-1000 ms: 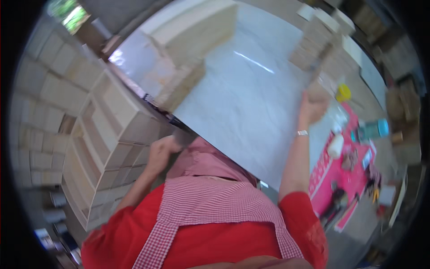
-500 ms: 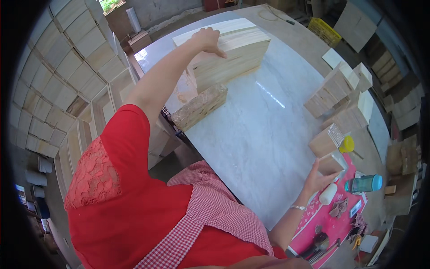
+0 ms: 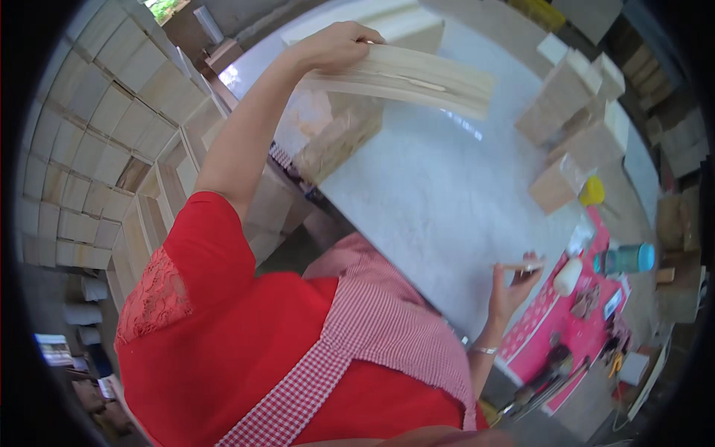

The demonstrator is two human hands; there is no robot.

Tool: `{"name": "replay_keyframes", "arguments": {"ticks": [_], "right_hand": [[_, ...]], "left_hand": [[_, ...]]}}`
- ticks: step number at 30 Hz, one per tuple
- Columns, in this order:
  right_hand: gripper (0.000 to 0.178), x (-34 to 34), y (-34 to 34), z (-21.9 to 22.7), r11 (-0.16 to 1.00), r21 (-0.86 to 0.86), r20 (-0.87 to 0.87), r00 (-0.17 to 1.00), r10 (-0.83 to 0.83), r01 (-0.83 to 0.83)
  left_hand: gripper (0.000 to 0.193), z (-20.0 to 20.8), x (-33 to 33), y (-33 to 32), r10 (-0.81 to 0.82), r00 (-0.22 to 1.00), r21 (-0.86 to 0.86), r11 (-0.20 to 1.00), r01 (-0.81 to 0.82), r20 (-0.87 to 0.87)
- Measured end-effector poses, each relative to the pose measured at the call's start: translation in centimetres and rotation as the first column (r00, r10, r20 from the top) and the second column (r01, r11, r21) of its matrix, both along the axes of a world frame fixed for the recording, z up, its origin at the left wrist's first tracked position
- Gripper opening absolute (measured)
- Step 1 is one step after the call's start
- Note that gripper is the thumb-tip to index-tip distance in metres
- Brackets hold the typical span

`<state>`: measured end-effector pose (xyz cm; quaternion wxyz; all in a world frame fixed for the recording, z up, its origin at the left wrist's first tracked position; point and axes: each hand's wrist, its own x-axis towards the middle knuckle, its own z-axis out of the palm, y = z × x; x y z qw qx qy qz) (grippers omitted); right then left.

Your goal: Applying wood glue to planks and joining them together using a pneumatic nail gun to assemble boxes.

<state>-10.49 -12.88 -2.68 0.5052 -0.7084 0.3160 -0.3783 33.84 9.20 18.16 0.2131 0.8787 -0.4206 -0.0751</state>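
Observation:
My left hand [image 3: 339,46] is closed on the near end of a long pale wooden board [image 3: 417,80], tilted above the white tabletop. Behind it lies a stack of similar boards [image 3: 421,30], partly hidden by the hand and the board. A rough, wrapped-looking block [image 3: 339,141] sits by the table's left edge, below my left hand. Over the table's near right part, my right hand [image 3: 512,287] pinches a small, thin, wood-coloured piece [image 3: 519,267], seen edge-on. A wooden block [image 3: 558,186] stands beyond my right hand.
More wooden blocks [image 3: 558,97] stand along the right edge of the white tabletop [image 3: 432,216]. A pink cloth [image 3: 536,328] on the right carries a white bottle [image 3: 567,277], a teal jar [image 3: 625,258], rags and brushes. A yellow lid [image 3: 592,191] is nearby. Wooden boxes [image 3: 82,156] are stacked at left.
My left hand has lifted a board off the stack and swung it toward me and to the right. My right hand has drawn back left from the blocks with a small thin piece.

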Motion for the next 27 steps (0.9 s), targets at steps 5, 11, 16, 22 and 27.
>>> {"name": "replay_keyframes", "arguments": {"ticks": [5,11,16,22,27], "right_hand": [[0.099,0.6,2.2,1.5,0.98,-0.024,-0.05,0.979,0.196,-0.197],[0.096,1.1,4.8,3.0,0.966,0.063,-0.121,0.958,0.258,-0.252],[0.094,0.7,5.7,2.8,0.962,0.105,-0.124,0.957,0.263,-0.251],[0.095,1.0,6.3,2.6,0.964,0.078,-0.159,0.952,0.263,-0.253],[0.096,1.1,6.3,2.3,0.963,0.061,-0.194,0.943,0.27,-0.263]], "left_hand": [[0.035,-6.7,-5.6,1.6,-0.109,0.994,0.105,0.988,0.111,-0.026],[0.033,-12.9,-8.2,3.5,-0.269,0.843,0.048,0.959,0.28,0.465],[0.049,-13.7,-10.8,3.2,-0.313,0.826,0.022,0.939,0.344,0.469],[0.069,-12.7,-12.3,-0.7,-0.324,0.9,0.362,0.908,0.21,0.291],[0.064,-10.7,-12.2,-2.2,-0.223,0.971,0.461,0.873,0.158,0.091]]}}
